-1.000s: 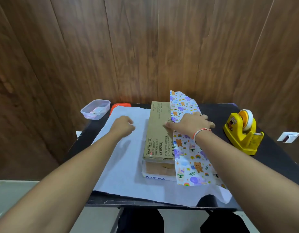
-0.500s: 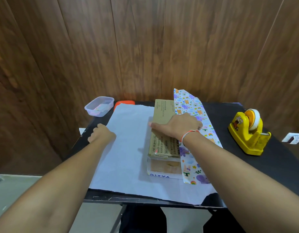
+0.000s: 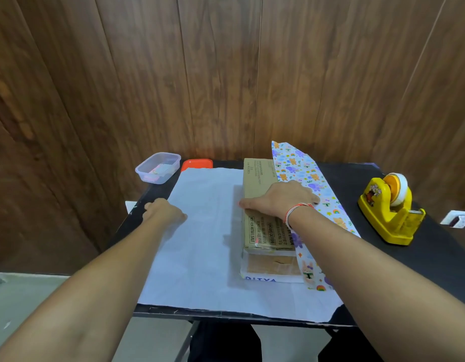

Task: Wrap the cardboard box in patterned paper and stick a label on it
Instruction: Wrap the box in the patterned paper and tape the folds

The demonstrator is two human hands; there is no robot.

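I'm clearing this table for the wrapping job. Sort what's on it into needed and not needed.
Needed:
cardboard box
patterned wrapping paper, white side up, its right flap folded up against the box
yellow tape dispenser, probably
clear plastic tub, if the bits inside are labels; cannot tell

Not needed:
red lid behind the paper
white wall socket, off the table

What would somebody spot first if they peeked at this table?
Probably the colourful animal-print paper folded up against the right side of the cardboard box, mid-table, with the right hand lying flat on top. Next, the bright yellow tape dispenser at the right edge.
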